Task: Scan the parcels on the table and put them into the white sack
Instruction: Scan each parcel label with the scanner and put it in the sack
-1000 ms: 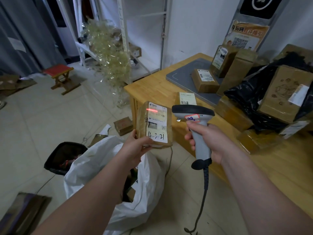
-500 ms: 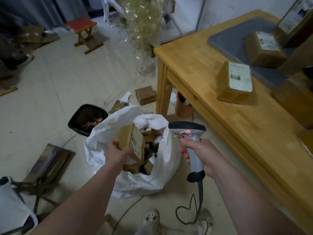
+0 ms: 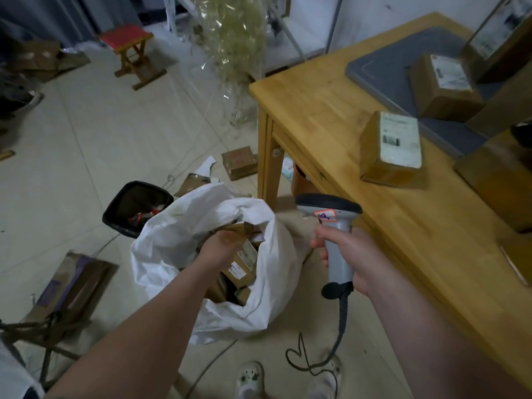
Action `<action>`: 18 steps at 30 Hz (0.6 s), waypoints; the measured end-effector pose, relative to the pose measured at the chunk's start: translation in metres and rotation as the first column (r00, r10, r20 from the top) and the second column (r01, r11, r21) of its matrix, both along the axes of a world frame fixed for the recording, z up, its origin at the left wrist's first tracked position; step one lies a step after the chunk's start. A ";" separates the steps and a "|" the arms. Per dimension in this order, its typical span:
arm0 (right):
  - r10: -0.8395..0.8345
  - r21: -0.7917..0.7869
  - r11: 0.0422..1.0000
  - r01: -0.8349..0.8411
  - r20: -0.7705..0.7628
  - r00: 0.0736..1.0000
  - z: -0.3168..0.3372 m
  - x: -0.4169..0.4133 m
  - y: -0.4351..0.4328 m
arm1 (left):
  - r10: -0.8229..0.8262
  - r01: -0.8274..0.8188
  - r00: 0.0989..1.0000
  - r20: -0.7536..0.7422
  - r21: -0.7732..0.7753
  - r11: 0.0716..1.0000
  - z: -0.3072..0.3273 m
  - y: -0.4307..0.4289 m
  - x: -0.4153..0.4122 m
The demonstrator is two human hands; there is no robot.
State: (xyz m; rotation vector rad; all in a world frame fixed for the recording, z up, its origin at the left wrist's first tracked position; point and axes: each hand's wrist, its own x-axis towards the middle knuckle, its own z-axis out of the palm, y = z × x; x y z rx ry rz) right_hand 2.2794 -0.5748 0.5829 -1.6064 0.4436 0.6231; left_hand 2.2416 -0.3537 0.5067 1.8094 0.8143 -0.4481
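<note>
The sack is plain white. The parcel on the table is brown card with a white label bearing black print. The scanner is light grey with a black head and an orange-edged sticker. The table's wood is honey-yellow, its mat slate grey.

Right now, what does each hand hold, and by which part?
Right hand: scanner, by its handle. Left hand: on a parcel in the sack, grip unclear.
</note>
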 end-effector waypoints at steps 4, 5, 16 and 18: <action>-0.063 0.033 0.998 0.061 0.060 0.996 0.029 0.019 -0.027 | -0.059 0.064 0.993 0.106 -0.044 0.997 0.036 -0.039 0.043; -0.077 0.039 0.996 0.074 0.075 0.994 0.036 0.023 -0.036 | -0.074 0.083 0.989 0.131 -0.060 0.995 0.043 -0.051 0.054; -0.342 0.106 0.939 0.328 0.188 0.921 0.067 0.077 -0.135 | -0.158 0.179 0.952 0.264 -0.058 0.982 0.094 -0.196 0.168; -0.407 0.156 0.909 0.386 0.144 0.902 0.064 0.089 -0.143 | -0.165 0.181 0.959 0.230 -0.050 0.982 0.093 -0.209 0.179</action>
